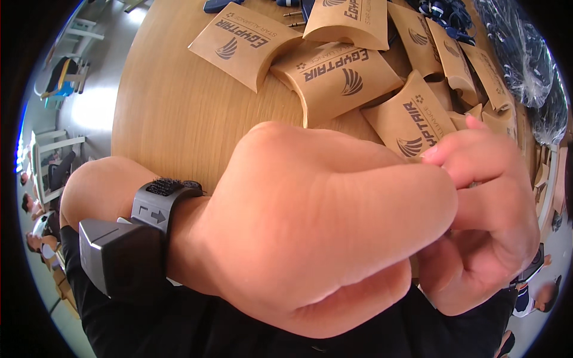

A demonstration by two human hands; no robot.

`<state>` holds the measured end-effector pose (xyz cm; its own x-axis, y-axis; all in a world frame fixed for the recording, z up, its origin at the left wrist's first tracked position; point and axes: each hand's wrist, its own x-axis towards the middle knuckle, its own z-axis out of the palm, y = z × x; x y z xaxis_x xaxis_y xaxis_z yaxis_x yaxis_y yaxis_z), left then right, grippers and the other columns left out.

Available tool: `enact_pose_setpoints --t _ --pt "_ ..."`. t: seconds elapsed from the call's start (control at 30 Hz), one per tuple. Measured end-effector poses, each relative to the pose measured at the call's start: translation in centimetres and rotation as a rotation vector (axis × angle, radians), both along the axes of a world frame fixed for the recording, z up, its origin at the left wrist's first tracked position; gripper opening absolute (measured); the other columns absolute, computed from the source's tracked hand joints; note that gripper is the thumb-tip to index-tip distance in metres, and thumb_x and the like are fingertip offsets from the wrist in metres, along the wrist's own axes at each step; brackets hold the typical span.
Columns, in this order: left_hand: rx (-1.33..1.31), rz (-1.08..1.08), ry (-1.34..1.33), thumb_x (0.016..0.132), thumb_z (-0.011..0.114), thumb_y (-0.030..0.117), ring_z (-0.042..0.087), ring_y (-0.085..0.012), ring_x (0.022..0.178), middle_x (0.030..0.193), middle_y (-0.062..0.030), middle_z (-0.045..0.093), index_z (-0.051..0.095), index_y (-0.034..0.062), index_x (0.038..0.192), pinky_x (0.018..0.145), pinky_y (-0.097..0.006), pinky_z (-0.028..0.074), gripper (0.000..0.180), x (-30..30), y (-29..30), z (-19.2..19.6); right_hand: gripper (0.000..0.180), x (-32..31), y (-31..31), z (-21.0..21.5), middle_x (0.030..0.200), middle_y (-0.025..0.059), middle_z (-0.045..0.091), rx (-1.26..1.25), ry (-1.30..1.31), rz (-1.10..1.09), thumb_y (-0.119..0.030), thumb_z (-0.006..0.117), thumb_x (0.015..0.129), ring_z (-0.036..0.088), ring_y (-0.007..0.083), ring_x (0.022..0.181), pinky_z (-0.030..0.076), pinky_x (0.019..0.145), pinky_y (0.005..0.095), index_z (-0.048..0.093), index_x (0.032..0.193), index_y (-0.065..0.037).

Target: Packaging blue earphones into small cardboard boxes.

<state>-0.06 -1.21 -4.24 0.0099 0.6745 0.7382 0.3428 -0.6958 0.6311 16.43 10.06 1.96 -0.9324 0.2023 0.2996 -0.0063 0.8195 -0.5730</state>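
My left hand (322,221) fills the middle of the head view, close to the camera, its fingers curled into a fist. Just to its right is my right hand (492,209), with fingers bent inward and their tips meeting the left hand. Whatever lies between the two hands, if anything, is hidden behind the left thumb and knuckles. Beyond the hands, a brown pillow-shaped cardboard box (394,128) with dark print lies nearest to the fingertips. Another such box (343,83) lies behind it, and a third box (245,45) is farther left.
More brown boxes are heaped at the right of the wooden table (173,89). Dark blue earphones or cables (444,15) lie at the far edge. Clear plastic bags (519,53) with dark contents stand at far right. A black device (125,253) is strapped to my left wrist.
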Motion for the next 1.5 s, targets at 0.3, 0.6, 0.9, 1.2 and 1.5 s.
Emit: enact_pose_setpoints --t 0.3,0.6,0.9,1.2,1.5 --pt "-0.287 0.049 -0.299 0.064 0.042 -0.011 0.070 -0.0297 0.076 0.092 -0.0291 0.068 0.059 -0.0104 0.088 0.068 -0.033 0.057 0.030 1.6 -0.3 1.3 0.015 0.2 0.5 -0.4 0.089 0.0109 0.054 -0.047 0.058 0.007 -0.005 0.067 0.075 0.049 0.0210 0.075 0.040 0.074 0.0385 0.053 0.082 -0.004" --pt "-0.617 0.013 -0.238 0.071 0.039 -0.010 0.069 -0.0261 0.077 0.090 -0.0219 0.069 0.057 -0.0085 0.091 0.073 -0.032 0.055 0.027 0.6 -0.4 3.2 0.015 -0.2 1.8 -1.4 0.087 0.0105 0.052 -0.076 0.111 0.049 0.000 0.064 0.074 0.050 0.0226 0.078 0.040 0.074 0.0386 0.051 0.080 -0.004" --pt "-0.402 0.067 0.224 0.072 0.055 0.010 0.070 -0.0291 0.068 0.093 -0.0211 0.069 0.062 -0.0072 0.091 0.070 -0.038 0.057 0.027 -0.8 -0.5 3.0 0.018 0.6 0.9 -1.1 0.083 0.0073 0.057 -0.072 0.119 -0.030 -0.002 0.066 0.069 0.057 0.0253 0.083 0.037 0.094 0.0526 0.052 0.078 -0.008" --pt "-0.688 0.041 -0.086 0.074 0.047 -0.003 0.071 -0.0318 0.082 0.098 -0.0253 0.068 0.060 -0.0074 0.090 0.073 -0.033 0.056 0.021 0.4 -1.0 4.1 0.020 0.2 0.6 0.0 0.080 0.0074 0.058 0.179 0.033 -0.032 -0.007 0.070 0.070 0.058 0.0255 0.080 0.039 0.093 0.0527 0.052 0.077 -0.008" --pt "-0.760 0.022 -0.219 0.072 0.040 -0.010 0.070 -0.0299 0.086 0.101 -0.0241 0.069 0.061 -0.0062 0.089 0.075 -0.032 0.056 0.027 0.9 -0.8 4.8 0.024 0.0 0.3 -0.2 0.078 0.0081 0.058 0.197 0.067 -0.029 -0.018 0.074 0.077 0.059 0.0261 0.077 0.039 0.092 0.0523 0.053 0.076 -0.006"
